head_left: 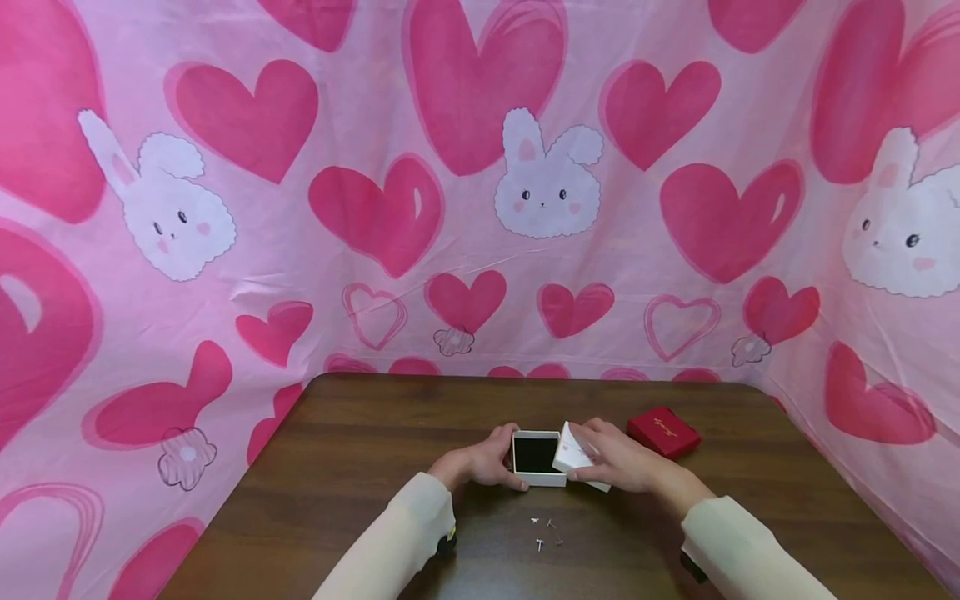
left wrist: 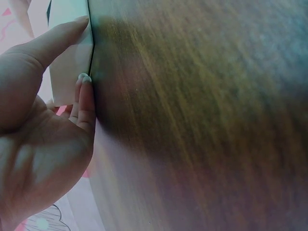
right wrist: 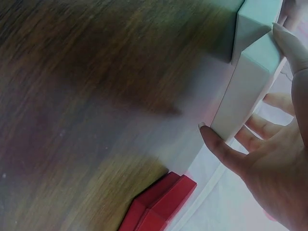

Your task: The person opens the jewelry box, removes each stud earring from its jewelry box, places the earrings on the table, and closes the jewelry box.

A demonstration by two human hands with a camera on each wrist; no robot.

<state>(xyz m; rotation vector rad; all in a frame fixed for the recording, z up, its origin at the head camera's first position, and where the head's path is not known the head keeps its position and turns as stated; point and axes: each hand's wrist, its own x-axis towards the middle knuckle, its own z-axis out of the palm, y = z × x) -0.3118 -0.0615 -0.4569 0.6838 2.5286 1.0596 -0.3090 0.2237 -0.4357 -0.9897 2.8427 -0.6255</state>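
Observation:
A small white box [head_left: 542, 480] with a black lining stands uncovered on the table. My left hand [head_left: 486, 460] holds it by its left side, thumb at the front wall and fingers round the back. The left wrist view shows the thumb and fingertips against the box's pale side [left wrist: 72, 72]. In my right hand [head_left: 621, 458] is a white lid [head_left: 573, 452], gripped between thumb and fingers. The lid stands askew at the box's right side and overlaps its edge. Up close in the right wrist view, the lid's corner [right wrist: 252, 60] meets the box [right wrist: 257, 17].
A red box [head_left: 663, 432] with gold lettering lies behind my right hand. Several tiny silvery pieces, one of them a pin-like bit [head_left: 539, 544], are scattered on the wooden table [head_left: 337, 517] in front of the white box. A pink heart-patterned cloth [head_left: 465, 233] hangs behind the table.

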